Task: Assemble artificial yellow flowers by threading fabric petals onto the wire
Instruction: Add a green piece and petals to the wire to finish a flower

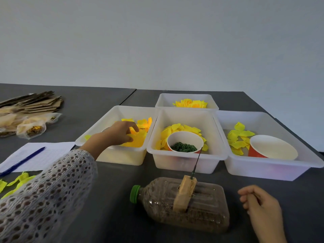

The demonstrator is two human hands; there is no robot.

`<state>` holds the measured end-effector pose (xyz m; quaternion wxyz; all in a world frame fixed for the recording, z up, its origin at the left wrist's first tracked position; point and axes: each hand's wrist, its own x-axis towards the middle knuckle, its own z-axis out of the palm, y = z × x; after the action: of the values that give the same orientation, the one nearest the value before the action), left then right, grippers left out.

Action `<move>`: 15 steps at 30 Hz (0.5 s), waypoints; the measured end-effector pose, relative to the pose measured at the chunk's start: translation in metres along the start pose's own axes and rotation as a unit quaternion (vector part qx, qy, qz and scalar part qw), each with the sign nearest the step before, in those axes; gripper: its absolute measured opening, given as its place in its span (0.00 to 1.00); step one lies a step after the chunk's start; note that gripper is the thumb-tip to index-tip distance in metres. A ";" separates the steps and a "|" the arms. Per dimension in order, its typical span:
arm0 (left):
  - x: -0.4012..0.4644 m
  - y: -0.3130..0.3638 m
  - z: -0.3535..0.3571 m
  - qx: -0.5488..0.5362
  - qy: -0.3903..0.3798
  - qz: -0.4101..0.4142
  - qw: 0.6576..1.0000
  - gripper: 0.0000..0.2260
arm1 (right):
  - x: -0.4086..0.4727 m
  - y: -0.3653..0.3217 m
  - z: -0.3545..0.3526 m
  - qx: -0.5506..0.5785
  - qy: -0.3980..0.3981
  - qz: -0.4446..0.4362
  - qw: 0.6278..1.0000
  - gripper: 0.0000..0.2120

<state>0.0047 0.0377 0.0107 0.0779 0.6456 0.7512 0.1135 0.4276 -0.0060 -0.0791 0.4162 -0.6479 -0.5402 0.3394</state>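
left hand (119, 133) in left tub (87, 138), fingers pinching yellow petals (136, 139) | wire (196, 163) upright, right of tub, nearer right hand (261, 207), loosely curled, empty

The left hand (119, 133) covers part of the yellow petals (138, 139) in the left bin (112, 153). The right hand (261, 209) is blurred; its grip is unclear.

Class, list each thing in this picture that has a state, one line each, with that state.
left hand: pinching yellow petals in the left bin
right hand: loosely curled, holding nothing
bottle: lying on its side, capped
wire: upright, bare
cup of green rings: upright
empty cup: tilted
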 end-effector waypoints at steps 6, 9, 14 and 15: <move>-0.009 0.001 -0.025 -0.119 0.048 -0.007 0.992 0.11 | 0.001 0.001 -0.001 -0.001 -0.005 -0.001 1.000 0.15; -0.019 0.006 -0.034 -0.227 0.037 -0.028 0.973 0.07 | 0.002 0.002 -0.001 -0.001 -0.009 0.001 1.000 0.14; -0.040 0.025 -0.035 -0.344 0.043 -0.034 0.938 0.09 | 0.003 0.004 -0.002 -0.003 -0.019 -0.003 1.000 0.13; -0.044 0.030 -0.034 -0.375 0.047 -0.030 0.926 0.09 | 0.003 0.004 -0.002 -0.002 -0.019 -0.006 1.000 0.13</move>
<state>0.0315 -0.0043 0.0502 0.2823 0.5406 0.6757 0.4142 0.4320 -0.0040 -0.0818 0.4062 -0.6389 -0.5527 0.3484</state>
